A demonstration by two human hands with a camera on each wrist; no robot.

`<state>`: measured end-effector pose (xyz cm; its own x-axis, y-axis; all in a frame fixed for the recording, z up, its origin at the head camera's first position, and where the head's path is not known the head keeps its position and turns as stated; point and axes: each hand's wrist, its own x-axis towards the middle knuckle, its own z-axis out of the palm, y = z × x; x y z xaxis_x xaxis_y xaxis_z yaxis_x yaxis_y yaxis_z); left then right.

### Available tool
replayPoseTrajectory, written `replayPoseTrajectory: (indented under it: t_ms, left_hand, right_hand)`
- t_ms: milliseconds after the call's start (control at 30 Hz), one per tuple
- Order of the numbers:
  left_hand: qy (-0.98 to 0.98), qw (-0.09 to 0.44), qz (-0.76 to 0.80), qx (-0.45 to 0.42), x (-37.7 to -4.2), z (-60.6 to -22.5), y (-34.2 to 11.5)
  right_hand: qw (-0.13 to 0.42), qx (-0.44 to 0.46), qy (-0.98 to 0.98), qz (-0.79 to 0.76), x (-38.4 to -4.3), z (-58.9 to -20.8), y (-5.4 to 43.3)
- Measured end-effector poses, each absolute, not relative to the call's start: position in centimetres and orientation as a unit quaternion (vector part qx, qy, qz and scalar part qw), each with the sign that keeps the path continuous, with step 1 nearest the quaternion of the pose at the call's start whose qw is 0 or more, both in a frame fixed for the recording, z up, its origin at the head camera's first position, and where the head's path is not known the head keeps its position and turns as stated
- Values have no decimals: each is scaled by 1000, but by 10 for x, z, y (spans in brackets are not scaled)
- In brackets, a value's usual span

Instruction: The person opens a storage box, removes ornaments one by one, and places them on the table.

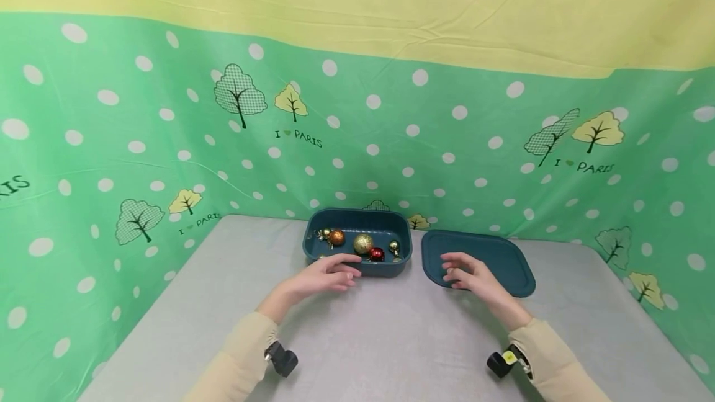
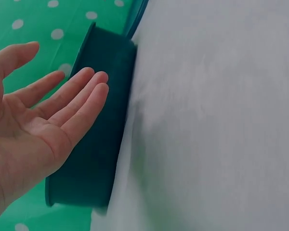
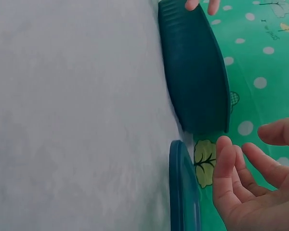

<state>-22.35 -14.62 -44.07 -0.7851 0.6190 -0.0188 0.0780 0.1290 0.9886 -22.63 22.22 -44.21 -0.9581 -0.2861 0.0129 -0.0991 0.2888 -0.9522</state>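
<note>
A dark teal box stands at the back of the table with several small ornament balls inside, among them an orange ball, a gold glitter ball and a red ball. My left hand hovers at the box's near side with relaxed fingers, holding nothing; its palm and loose fingers show in the left wrist view. Over the left part of the matching flat lid is my right hand, fingers loosely bent around nothing. In the right wrist view that hand appears beside the lid's edge.
A pale grey cloth covers the table. Right behind it hangs a green and yellow curtain with white dots and printed trees. The lid lies just to the right of the box. Each wrist wears a small black camera.
</note>
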Motion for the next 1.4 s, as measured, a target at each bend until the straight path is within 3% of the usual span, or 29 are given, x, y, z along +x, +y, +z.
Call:
replayPoseTrajectory:
  t_ms: [900, 1400]
  left_hand:
    - [749, 180, 614, 172, -230, -446, -269]
    - [755, 127, 633, 115, -273, -463, -252]
  right_hand:
    - [58, -196, 809, -551, -236, -426, 178]
    - [64, -216, 794, -565, -252, -416, 151]
